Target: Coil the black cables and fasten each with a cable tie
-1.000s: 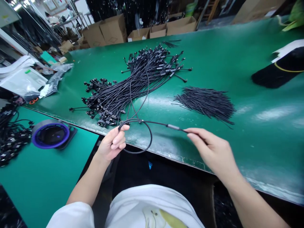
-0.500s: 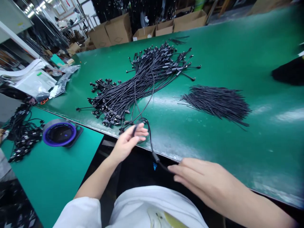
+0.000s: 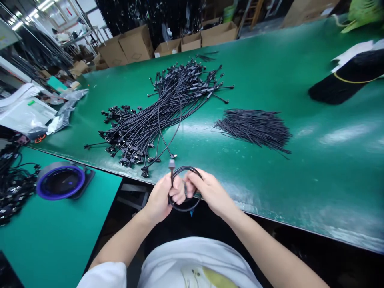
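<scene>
A purple-rimmed dish (image 3: 57,196) sits on the side table (image 3: 75,224) at left. Papers (image 3: 18,97) lie near a clear bag (image 3: 64,110). A black roll (image 3: 333,89) with a yellow band (image 3: 355,82) lies far right; cardboard boxes (image 3: 138,45) stand behind.

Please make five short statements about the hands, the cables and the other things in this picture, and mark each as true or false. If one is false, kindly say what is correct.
1. The left hand and the right hand both hold the coiled cable. True.
2. The thin black strips lie left of the large cable heap. False: in the picture they lie to its right.
3. Cardboard boxes stand beyond the far edge of the green bench. True.
4. The round thing with a purple rim is between the two hands. False: it is on the lower green surface at the left.
5. A yellow band goes around the dark bundle. True.
</scene>
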`<state>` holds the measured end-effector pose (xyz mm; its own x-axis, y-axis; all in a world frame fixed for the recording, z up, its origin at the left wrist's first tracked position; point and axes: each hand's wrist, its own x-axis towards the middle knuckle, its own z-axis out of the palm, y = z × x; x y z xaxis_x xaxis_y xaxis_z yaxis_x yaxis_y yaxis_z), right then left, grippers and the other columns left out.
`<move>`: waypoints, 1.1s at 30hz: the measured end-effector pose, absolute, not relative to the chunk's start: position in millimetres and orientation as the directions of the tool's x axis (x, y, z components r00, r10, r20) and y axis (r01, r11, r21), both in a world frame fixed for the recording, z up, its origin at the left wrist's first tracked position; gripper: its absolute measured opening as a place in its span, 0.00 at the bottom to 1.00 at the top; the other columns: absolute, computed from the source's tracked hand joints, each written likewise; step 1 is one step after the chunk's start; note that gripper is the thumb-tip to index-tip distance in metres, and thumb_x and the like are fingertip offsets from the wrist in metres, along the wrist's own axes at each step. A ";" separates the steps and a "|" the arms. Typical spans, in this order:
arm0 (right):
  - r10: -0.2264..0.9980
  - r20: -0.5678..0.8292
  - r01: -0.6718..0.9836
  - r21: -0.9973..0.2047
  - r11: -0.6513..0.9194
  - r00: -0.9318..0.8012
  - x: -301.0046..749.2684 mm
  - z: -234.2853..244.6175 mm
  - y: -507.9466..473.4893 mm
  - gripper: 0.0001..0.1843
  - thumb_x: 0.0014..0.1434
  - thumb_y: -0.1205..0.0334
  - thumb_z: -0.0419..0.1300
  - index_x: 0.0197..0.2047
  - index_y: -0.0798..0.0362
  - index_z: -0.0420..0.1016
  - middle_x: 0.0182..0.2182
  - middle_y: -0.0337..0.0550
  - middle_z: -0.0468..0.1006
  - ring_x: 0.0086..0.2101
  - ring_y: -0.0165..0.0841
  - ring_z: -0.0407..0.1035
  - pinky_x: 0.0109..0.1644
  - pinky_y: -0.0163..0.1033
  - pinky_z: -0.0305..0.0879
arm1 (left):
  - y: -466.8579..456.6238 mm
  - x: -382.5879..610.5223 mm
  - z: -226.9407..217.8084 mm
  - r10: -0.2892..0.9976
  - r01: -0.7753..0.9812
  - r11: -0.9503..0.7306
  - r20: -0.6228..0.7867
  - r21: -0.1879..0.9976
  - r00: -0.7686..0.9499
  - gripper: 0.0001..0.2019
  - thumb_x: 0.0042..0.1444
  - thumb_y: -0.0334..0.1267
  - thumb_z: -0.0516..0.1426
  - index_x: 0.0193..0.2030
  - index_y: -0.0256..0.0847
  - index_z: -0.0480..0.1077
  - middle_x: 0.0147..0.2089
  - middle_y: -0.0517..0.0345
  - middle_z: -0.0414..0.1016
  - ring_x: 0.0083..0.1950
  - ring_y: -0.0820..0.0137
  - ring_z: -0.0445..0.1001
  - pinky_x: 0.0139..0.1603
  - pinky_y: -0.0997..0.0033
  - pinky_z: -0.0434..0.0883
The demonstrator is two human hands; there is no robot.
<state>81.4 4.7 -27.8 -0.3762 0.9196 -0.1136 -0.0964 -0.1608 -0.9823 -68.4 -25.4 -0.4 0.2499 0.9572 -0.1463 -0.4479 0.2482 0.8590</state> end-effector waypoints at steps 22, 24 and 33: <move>0.979 0.199 0.021 -0.980 0.200 -0.033 76.4 -29.1 -16.8 0.22 0.58 0.41 0.59 0.27 0.52 0.68 0.38 0.45 0.67 0.39 0.35 0.65 0.46 0.41 0.65 | -35.3 -62.5 -33.0 0.948 -0.140 0.249 -0.212 0.958 0.236 0.18 0.62 0.53 0.54 0.33 0.38 0.64 0.22 0.67 0.56 0.23 0.77 0.56 0.28 0.73 0.62; 0.986 0.097 -0.039 -0.995 0.093 -0.137 76.6 -35.8 -16.6 0.20 0.62 0.42 0.56 0.35 0.52 0.70 0.39 0.45 0.68 0.40 0.34 0.67 0.45 0.39 0.67 | -32.5 -64.4 -33.0 0.958 -0.280 0.269 -0.225 0.921 0.179 0.18 0.62 0.53 0.55 0.34 0.38 0.65 0.23 0.70 0.53 0.21 0.79 0.53 0.27 0.74 0.62; 0.990 0.096 0.019 -0.995 0.098 -0.103 76.4 -32.0 -25.0 0.21 0.66 0.44 0.49 0.36 0.51 0.72 0.42 0.47 0.69 0.31 0.30 0.69 0.28 0.35 0.69 | -46.5 -56.1 -43.3 0.905 0.057 0.256 -0.260 0.965 0.336 0.15 0.63 0.50 0.53 0.38 0.37 0.64 0.31 0.60 0.65 0.32 0.73 0.65 0.37 0.70 0.65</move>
